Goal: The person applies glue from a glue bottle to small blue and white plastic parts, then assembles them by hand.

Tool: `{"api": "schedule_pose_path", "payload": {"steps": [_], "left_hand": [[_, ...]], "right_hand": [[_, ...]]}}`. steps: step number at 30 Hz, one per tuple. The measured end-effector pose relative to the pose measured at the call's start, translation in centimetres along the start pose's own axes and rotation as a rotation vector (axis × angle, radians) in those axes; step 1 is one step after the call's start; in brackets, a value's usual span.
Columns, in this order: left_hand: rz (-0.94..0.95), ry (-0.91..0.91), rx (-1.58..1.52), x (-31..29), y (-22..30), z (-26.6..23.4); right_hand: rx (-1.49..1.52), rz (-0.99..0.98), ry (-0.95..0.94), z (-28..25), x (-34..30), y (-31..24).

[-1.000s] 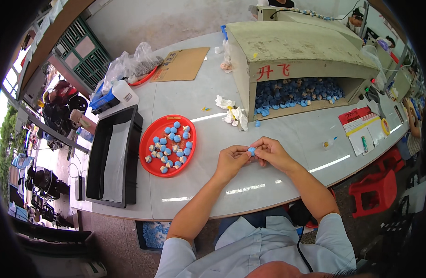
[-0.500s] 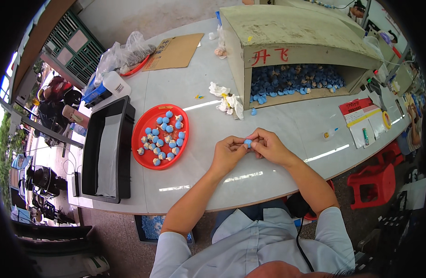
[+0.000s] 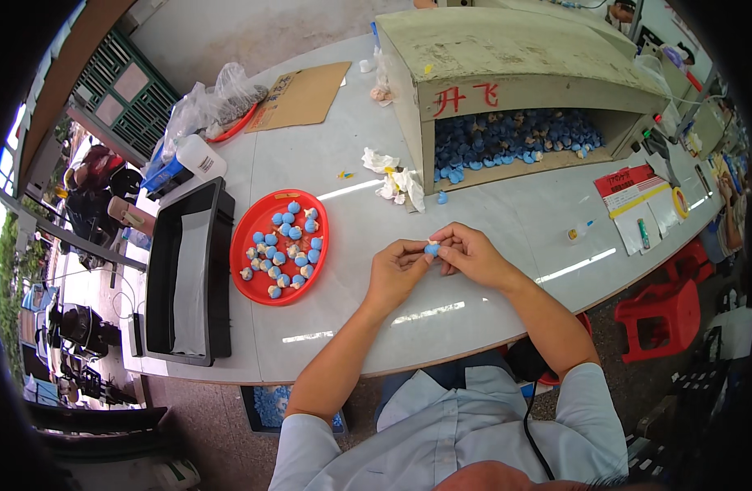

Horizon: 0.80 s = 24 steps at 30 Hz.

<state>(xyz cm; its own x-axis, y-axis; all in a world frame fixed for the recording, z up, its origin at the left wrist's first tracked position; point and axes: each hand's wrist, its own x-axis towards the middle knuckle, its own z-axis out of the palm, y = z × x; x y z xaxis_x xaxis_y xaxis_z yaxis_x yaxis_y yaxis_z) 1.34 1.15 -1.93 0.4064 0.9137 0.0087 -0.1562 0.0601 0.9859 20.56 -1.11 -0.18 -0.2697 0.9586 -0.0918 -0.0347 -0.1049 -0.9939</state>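
In front of me, both hands pinch one small round blue piece (image 3: 431,250) with a cream tip pointing up. My left hand (image 3: 398,272) grips its left side with thumb and fingertips. On the other side, the closed fingers of my right hand (image 3: 472,257) hold it too. Its exact kind is too small to make out. To the left lies a round red tray (image 3: 238,237), where several similar blue-and-cream pieces (image 3: 277,258) sit. A single blue piece (image 3: 442,197) rests on the table beyond my hands.
A grey box-like housing (image 3: 531,61) stands at the back, its opening full of blue pieces (image 3: 515,139). White crumpled tissue (image 3: 400,186) lies beside it. A deep black bin (image 3: 220,270) is left of the tray. Red stools (image 3: 658,319) stand right of the table.
The piece has turned in my fingers, so its cream tip now shows on top. Both hands stay close together around it. The whole view has shifted slightly.
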Motion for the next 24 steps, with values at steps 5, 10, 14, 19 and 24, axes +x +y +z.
{"api": "schedule_pose_path", "payload": {"steps": [5, 10, 14, 19, 24], "left_hand": [[-0.038, -0.003, -0.014, 0.11, -0.09, -0.41], [-0.034, 0.006, 0.02, 0.1, -0.19, -0.39], [-0.054, 0.002, 0.017, 0.03, -0.23, -0.52], [-0.04, -0.007, 0.006, 0.02, 0.03, -0.08], [-0.034, 0.016, 0.02, 0.29, -0.22, -0.15]], "right_hand": [[0.01, -0.007, -0.038, -0.3, 0.15, 0.4], [0.025, -0.02, -0.048, -0.46, 0.16, 0.74], [-0.007, -0.015, -0.038, -0.1, 0.05, 0.33], [-0.041, -0.051, -0.02, -0.21, 0.01, 0.89], [-0.028, -0.031, 0.005, 0.11, 0.05, 0.58]]}}
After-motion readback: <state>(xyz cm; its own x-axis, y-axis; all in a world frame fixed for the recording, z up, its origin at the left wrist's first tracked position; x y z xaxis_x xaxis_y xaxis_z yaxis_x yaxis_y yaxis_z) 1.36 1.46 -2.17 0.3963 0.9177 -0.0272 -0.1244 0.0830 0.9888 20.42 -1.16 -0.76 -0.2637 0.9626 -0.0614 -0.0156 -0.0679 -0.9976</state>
